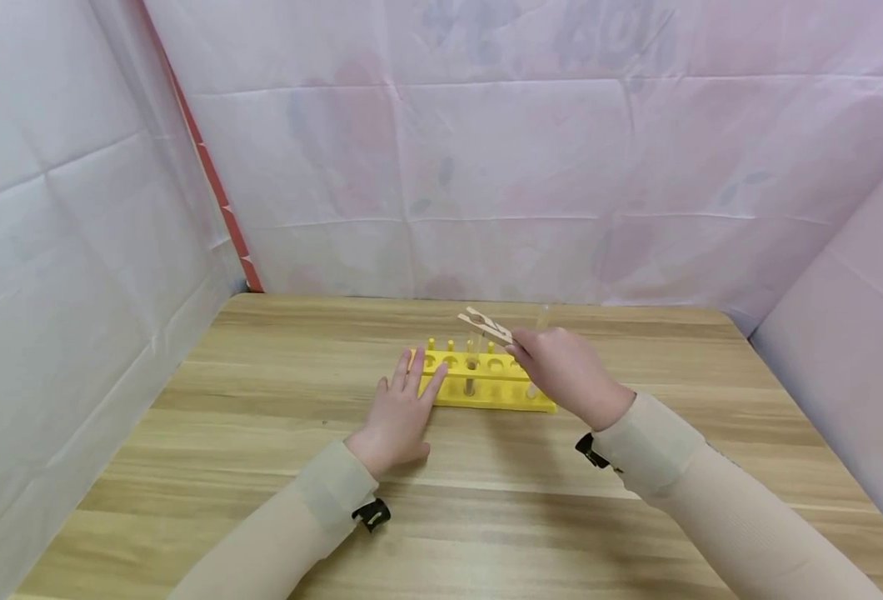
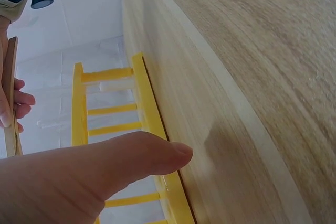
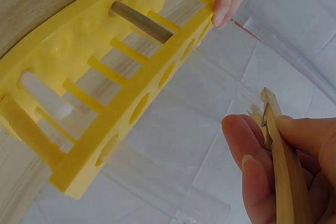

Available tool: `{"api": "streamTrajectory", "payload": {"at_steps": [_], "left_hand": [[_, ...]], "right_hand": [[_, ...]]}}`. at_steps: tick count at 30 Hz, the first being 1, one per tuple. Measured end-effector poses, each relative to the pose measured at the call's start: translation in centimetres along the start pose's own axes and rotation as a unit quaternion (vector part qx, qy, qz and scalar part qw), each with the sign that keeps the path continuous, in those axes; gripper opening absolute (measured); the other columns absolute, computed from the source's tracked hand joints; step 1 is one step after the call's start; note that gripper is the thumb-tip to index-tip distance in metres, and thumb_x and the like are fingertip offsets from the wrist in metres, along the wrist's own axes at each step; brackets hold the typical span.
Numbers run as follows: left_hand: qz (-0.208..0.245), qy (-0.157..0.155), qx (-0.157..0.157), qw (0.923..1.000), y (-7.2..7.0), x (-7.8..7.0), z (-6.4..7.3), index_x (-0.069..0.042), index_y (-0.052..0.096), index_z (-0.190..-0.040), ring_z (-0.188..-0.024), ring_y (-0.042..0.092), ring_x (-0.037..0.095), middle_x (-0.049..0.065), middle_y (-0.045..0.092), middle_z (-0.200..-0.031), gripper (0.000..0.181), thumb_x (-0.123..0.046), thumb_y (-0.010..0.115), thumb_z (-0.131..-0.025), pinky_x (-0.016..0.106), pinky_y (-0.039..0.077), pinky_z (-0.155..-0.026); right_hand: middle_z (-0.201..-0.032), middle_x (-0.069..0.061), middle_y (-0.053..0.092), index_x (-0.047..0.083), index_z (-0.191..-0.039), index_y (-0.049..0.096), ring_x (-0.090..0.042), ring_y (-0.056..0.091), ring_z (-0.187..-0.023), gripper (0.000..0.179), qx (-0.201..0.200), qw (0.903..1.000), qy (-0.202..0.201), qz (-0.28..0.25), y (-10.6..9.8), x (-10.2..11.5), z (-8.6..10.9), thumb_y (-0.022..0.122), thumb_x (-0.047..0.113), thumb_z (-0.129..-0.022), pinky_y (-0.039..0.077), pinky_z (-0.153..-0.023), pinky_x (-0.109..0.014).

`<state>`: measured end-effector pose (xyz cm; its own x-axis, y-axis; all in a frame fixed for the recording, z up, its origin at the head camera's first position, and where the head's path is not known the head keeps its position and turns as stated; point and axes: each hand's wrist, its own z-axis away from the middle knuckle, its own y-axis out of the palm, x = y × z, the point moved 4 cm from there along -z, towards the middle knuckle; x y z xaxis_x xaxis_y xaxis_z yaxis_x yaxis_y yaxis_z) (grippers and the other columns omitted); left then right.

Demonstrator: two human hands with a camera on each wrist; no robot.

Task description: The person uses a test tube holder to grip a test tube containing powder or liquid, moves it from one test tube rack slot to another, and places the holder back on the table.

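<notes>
A yellow test tube rack (image 1: pixel 496 403) stands on the table. My left hand (image 1: pixel 396 415) rests on its left end with fingers straight and spread; the thumb (image 2: pixel 131 156) shows large in the left wrist view. My right hand (image 1: pixel 572 375) grips a wooden test tube clamp (image 1: pixel 492 328) above the rack. One glass test tube (image 3: pixel 140 20) with dark contents stands in a middle hole. Its upper end comes close to the clamp's head in the right wrist view; I cannot tell whether they touch. Another test tube (image 3: pixel 44 93), with white contents, stands at the right end, partly behind my right hand.
The wood-grain table (image 1: pixel 261 467) surrounds the rack on all sides. Pale sheets (image 1: pixel 516 183) hang behind and at both sides as walls. A red strip (image 1: pixel 209 167) runs down the back left corner.
</notes>
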<state>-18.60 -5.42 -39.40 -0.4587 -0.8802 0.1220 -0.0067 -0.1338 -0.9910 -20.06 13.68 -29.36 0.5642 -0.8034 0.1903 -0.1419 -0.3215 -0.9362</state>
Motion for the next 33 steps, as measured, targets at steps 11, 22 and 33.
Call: {"api": "streamTrajectory", "payload": {"at_steps": [11, 22, 33], "left_hand": [[-0.007, 0.008, -0.007, 0.9999, -0.07, 0.04, 0.05, -0.012, 0.003, -0.151, -0.138, 0.003, 0.043, 0.026, -0.001, -0.152, 0.117, -0.051, 0.075, -0.067, 0.054, 0.037, -0.097], [-0.013, 0.005, 0.001, 0.9999, -0.16, 0.08, -0.05, -0.012, 0.003, -0.151, -0.138, 0.004, 0.043, 0.025, -0.003, -0.152, 0.117, -0.055, 0.073, -0.068, 0.054, 0.036, -0.098], [-0.018, 0.005, 0.0, 0.9998, -0.15, 0.14, -0.12, -0.012, 0.003, -0.151, -0.138, 0.004, 0.043, 0.026, -0.002, -0.152, 0.117, -0.055, 0.073, -0.068, 0.053, 0.037, -0.097]], "right_hand": [[-0.051, 0.003, 0.036, 0.011, -0.066, 0.042, -0.009, 0.033, -0.043, 0.03, -0.001, 1.0, -0.004, 0.006, -0.37, 0.07, -0.2, 0.057, 0.01, -0.092, 0.031, -0.044, -0.024], [-0.051, 0.002, 0.035, 0.011, -0.067, 0.042, -0.01, 0.032, -0.043, 0.03, 0.004, 0.9998, 0.004, 0.017, -0.55, -0.3, -0.05, 0.057, 0.011, -0.093, 0.03, -0.044, -0.025], [-0.051, 0.002, 0.034, 0.011, -0.067, 0.042, -0.01, 0.031, -0.044, 0.029, 0.005, 0.9997, 0.01, 0.02, -0.74, -0.4, 0.05, 0.057, 0.012, -0.092, 0.028, -0.044, -0.025]]}}
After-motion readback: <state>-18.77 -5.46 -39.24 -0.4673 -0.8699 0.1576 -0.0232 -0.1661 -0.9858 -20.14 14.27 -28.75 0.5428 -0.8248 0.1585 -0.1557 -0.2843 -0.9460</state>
